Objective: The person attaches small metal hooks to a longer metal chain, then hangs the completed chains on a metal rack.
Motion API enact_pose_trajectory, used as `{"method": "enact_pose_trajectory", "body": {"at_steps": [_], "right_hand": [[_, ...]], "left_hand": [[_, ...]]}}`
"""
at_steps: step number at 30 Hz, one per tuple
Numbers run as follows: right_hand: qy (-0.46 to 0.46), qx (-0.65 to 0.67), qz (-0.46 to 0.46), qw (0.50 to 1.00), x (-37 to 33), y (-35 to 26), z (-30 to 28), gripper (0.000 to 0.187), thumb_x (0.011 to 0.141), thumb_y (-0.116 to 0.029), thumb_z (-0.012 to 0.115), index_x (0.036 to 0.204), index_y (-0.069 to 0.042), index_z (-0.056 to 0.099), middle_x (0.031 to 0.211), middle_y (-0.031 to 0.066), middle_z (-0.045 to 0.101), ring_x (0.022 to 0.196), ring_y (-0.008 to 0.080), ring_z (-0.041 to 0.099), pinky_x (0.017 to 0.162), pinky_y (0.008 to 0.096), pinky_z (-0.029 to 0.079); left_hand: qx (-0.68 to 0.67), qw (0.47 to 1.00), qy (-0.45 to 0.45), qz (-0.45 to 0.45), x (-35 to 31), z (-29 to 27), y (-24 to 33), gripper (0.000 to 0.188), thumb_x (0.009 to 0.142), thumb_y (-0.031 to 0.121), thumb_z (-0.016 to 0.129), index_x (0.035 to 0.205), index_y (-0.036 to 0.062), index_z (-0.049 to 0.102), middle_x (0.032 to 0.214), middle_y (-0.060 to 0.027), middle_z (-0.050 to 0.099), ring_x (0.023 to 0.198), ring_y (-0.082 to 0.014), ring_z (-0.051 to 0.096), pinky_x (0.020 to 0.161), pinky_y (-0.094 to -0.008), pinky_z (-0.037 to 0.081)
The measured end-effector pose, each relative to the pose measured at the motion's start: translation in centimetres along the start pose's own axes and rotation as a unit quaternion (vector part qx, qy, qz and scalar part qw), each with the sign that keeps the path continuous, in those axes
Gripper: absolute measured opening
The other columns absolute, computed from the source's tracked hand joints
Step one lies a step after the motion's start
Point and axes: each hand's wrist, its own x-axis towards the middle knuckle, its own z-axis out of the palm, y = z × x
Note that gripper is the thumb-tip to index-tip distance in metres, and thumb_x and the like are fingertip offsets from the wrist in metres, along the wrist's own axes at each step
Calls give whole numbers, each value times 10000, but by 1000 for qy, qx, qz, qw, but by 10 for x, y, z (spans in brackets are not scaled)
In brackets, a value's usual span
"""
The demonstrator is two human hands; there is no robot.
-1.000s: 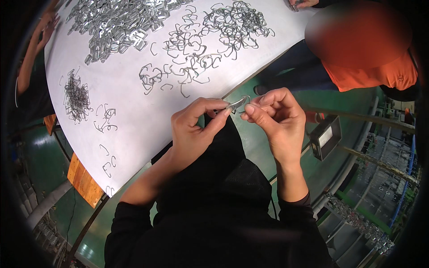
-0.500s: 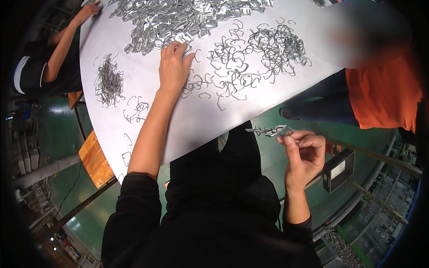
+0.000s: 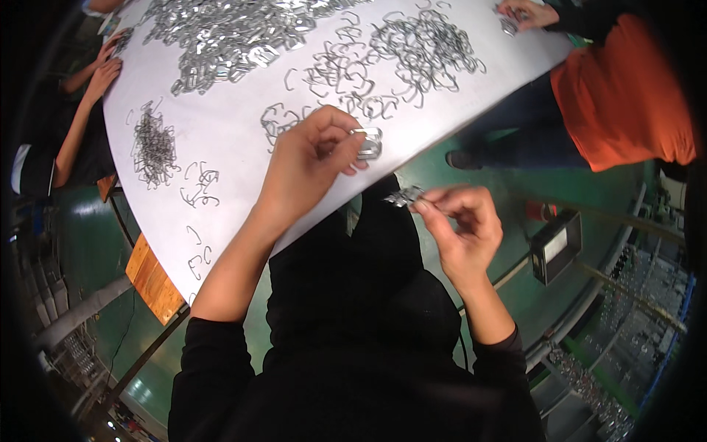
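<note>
My left hand (image 3: 309, 158) is over the near edge of the white table, its thumb and fingers closed on a flat silver metal buckle (image 3: 373, 144) with slots. Beyond the table edge, my right hand (image 3: 465, 234) pinches a small cluster of metal pieces (image 3: 403, 197), blurred, with wire and plate shapes among them. The two hands are apart. Past my left hand lie loose bent wire hooks (image 3: 339, 70) and a denser heap of wire hooks (image 3: 434, 51). A large pile of silver buckles (image 3: 243, 44) covers the far left part of the table.
On the white table (image 3: 228, 140) a dark heap of thin wire pieces (image 3: 155, 146) lies at left, with a few loose hooks nearby. Co-workers' hands (image 3: 103, 77) are at the left edge; another person's hand (image 3: 526, 15) is far right. A wooden stool (image 3: 155, 276) stands lower left.
My left hand has come back from the buckle pile toward my right hand, now with a buckle in it. My right hand has shifted slightly left and up with its metal cluster.
</note>
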Motion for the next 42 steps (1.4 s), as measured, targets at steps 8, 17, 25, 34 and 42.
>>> {"method": "enact_pose_trajectory", "body": {"at_steps": [8, 17, 25, 34, 42], "right_hand": [[-31, -53, -11, 998, 0, 2, 11, 187, 737, 94, 667, 761, -2, 508, 787, 79, 629, 678, 112, 607, 636, 232, 524], [-99, -144, -6, 985, 8, 5, -5, 125, 759, -6, 695, 819, -5, 586, 792, 68, 632, 682, 128, 615, 581, 251, 511], [-244, -312, -97, 913, 151, 76, 26, 99, 774, -156, 662, 825, -72, 643, 784, 39, 662, 719, 215, 631, 632, 327, 478], [-464, -417, -64, 779, 194, 88, 59, 88, 740, -97, 672, 803, -55, 628, 739, 66, 630, 713, 225, 613, 661, 346, 470], [-286, -29, 231, 929, 170, 75, 25, 109, 842, -126, 641, 877, -35, 592, 739, 16, 574, 622, 96, 514, 573, 226, 416]], "left_hand": [[93, 994, -55, 0, -28, 24, 25, 195, 878, 41, 576, 1066, -7, 600, 829, -46, 632, 707, -89, 599, 625, -224, 500], [238, 957, -52, 159, -43, 27, 14, 355, 793, -26, 628, 1141, 40, 604, 835, -91, 584, 683, -176, 580, 611, -264, 478], [232, 963, -47, 125, -53, 30, 11, 349, 814, -14, 607, 1153, 68, 584, 797, -89, 544, 631, -196, 543, 588, -296, 449], [155, 982, -4, 111, -60, 27, 0, 224, 809, -11, 631, 1024, 36, 588, 838, -86, 590, 719, -166, 606, 618, -275, 525], [117, 987, 21, 108, -61, 26, -6, 174, 802, -29, 625, 972, 9, 624, 888, -87, 642, 804, -162, 657, 659, -255, 537]]}}
